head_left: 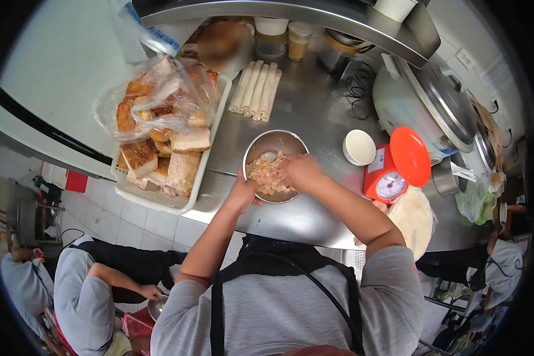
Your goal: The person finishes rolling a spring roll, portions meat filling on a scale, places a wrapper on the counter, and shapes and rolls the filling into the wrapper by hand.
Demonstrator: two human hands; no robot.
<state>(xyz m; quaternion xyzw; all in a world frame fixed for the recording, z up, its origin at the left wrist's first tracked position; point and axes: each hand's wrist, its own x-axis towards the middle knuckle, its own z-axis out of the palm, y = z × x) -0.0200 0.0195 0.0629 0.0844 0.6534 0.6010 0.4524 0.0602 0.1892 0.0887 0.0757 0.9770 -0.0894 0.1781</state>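
Note:
A metal bowl [252, 142] with a pale minced mixture [269, 174] in it stands near the front edge of the steel counter. My left hand [241, 193] is closed on the bowl's lower left rim. Reaching in over the right side, my right hand [301, 172] touches the mixture; its fingertips are partly hidden in the bowl. Behind the bowl lie several pale rolls [256, 90] side by side. To the right are a small white bowl [359, 148] and a red scale [387, 175] with a tilted red pan.
A white crate [187, 202] of meat blocks, partly under plastic, is at the left. A large lidded pot [409, 107] stands at the right, with flat pale rounds [410, 221] by the scale. Co-workers [86, 291] are at lower left and at the far right.

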